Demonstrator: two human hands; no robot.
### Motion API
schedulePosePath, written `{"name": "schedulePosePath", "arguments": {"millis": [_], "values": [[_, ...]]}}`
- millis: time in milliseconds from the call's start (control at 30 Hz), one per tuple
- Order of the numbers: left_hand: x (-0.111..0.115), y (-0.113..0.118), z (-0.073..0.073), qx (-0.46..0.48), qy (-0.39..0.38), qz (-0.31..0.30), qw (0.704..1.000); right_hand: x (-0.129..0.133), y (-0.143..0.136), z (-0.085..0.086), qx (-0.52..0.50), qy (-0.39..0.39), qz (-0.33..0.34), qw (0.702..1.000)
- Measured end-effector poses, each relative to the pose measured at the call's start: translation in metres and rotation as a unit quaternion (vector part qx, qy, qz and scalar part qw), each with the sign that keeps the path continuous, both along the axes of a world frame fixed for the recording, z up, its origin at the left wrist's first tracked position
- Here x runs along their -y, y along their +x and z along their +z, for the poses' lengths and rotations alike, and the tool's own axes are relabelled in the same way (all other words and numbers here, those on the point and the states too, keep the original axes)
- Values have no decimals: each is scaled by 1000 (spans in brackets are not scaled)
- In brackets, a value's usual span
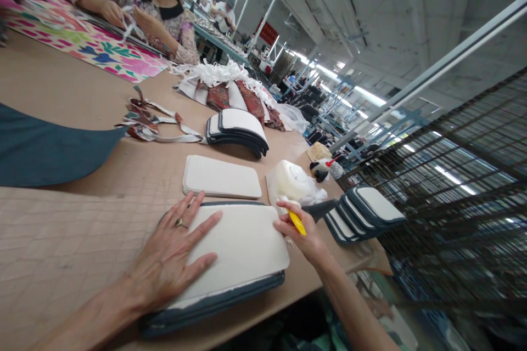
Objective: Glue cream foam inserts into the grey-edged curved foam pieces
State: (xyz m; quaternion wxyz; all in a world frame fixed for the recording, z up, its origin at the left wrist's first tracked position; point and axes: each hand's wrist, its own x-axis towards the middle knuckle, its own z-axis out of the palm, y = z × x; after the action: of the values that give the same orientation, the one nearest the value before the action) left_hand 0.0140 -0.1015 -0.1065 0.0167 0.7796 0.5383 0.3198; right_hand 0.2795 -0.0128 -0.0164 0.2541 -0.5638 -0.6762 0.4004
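A white board (242, 241) with rounded corners lies on top of a stack of dark blue fabric pieces (230, 296) at the table's near edge. My left hand (177, 247), a ring on one finger, rests with spread fingers on the board's left part. My right hand (302, 230) is closed around a yellow-handled tool (296, 222) beside the board's right end. The working end of that tool is hard to make out. Just beyond the board lies a low stack of white boards (222, 175). A pale tub (288, 178) in clear plastic stands past my right hand.
Curved, dark-edged white panels (242, 123) are stacked farther back, with more panels (366, 211) at right. Dark blue cloth (53, 148) and fabric strips (152, 120) lie left. A co-worker (135, 16) handles white strips across the table. Wire mesh (453, 175) borders the right.
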Motion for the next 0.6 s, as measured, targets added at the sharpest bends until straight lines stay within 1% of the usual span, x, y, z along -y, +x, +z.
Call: {"name": "schedulePosePath", "arguments": {"millis": [133, 333, 467, 600], "values": [[0, 1, 1, 7, -3, 5, 1000, 3, -3, -4, -3, 4, -4, 1000], [0, 0, 4, 13, -4, 4, 1000, 10, -9, -6, 10, 35, -27, 999], [1, 1, 3, 22, -1, 17, 1000, 14, -9, -12, 28, 73, -46, 996], [0, 1, 1, 8, 5, 11, 1000, 19, -9, -20, 59, 126, -61, 988]]}}
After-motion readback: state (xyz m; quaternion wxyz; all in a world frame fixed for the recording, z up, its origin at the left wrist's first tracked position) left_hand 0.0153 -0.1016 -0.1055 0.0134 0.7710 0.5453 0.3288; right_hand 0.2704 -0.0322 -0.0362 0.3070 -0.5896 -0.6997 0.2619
